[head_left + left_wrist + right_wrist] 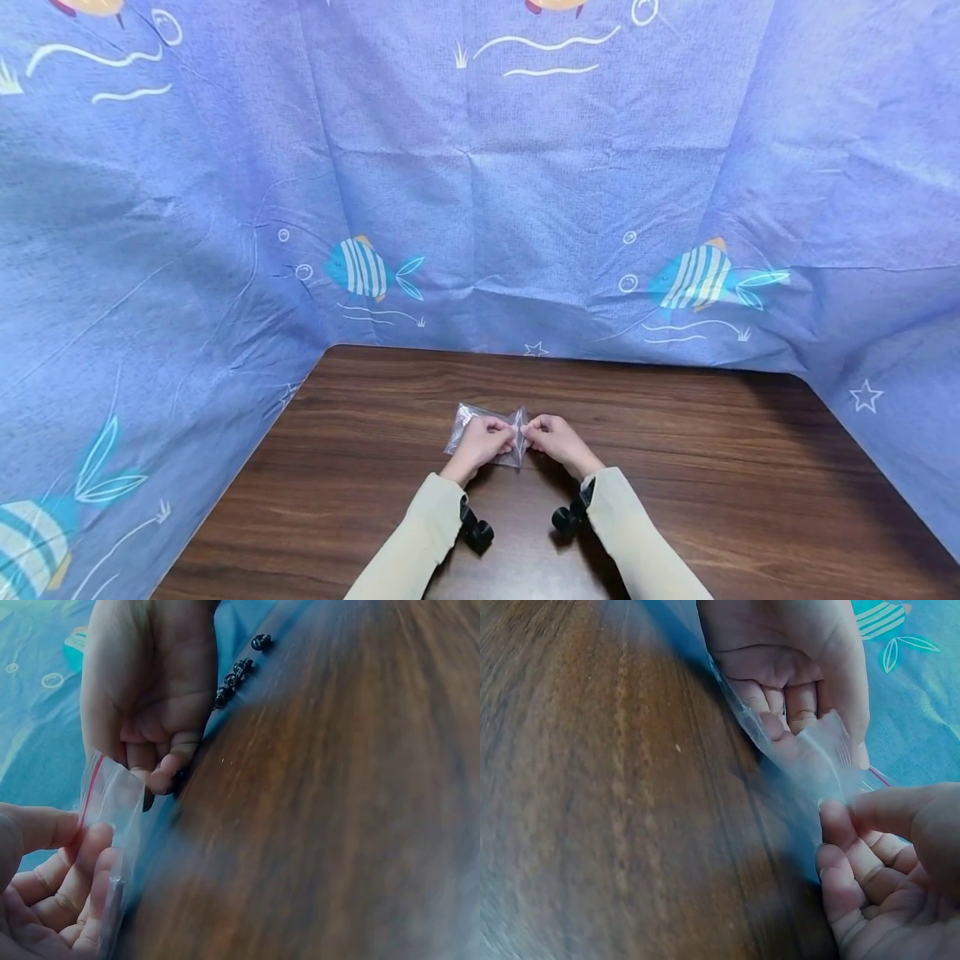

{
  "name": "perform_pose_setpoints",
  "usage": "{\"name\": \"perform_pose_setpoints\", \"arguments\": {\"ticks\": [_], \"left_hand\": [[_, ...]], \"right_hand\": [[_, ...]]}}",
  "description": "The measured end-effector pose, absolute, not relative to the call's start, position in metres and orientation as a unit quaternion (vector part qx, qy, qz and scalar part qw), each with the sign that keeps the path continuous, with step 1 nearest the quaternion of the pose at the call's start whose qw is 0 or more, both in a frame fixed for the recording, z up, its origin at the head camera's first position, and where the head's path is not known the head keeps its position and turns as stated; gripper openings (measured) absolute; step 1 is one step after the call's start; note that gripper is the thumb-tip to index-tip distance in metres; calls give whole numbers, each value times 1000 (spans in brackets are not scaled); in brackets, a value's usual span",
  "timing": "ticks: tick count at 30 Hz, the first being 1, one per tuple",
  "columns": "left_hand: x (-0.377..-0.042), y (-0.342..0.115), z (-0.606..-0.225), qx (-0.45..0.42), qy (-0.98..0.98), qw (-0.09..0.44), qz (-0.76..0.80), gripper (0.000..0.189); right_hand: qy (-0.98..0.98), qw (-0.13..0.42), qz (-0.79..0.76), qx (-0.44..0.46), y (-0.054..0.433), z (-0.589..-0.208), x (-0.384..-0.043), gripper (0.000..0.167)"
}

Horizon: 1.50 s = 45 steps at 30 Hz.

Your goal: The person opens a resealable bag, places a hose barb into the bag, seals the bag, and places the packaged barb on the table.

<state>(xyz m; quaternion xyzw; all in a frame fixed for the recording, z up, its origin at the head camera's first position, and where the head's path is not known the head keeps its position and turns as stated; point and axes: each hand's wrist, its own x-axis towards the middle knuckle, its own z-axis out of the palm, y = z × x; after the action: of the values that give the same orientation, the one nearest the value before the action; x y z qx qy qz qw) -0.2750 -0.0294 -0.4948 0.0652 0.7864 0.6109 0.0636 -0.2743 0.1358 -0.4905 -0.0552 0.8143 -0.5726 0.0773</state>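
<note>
Reaching in from the near side, your 2 pale sleeves (416, 533) pass over the table (360, 417), each with a black wrist camera (480, 536) at its cuff. Beyond the cuffs, your left hand (480, 442) has its thumb and forefinger clamped on the clear bag (461, 423), at the red line (91, 787) across it. Your right hand (557, 440), just beside the left, clamps the bag's right-hand end between thumb and forefinger. The bag bridges the gap between your hands and sticks out past your left hand; I cannot tell whether it touches the table. Farther off, the brown wood grain runs back to a creased blue curtain (525, 208) printed with striped fish (363, 268).
</note>
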Motion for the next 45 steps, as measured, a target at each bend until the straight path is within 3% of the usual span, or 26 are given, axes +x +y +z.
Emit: {"name": "perform_pose_setpoints", "arguments": {"ticks": [11,23,45], "left_hand": [[-279,-35,-488,106,810,54,574,12],[-285,-53,-483,128,826,44,548,14],[-293,-73,-477,165,846,41,505,9]], "right_hand": [[829,65,-554,-34,141,-489,-281,12],[898,-4,-433,-79,147,-474,-279,8],[922,2,-367,-124,158,-459,-277,10]]}}
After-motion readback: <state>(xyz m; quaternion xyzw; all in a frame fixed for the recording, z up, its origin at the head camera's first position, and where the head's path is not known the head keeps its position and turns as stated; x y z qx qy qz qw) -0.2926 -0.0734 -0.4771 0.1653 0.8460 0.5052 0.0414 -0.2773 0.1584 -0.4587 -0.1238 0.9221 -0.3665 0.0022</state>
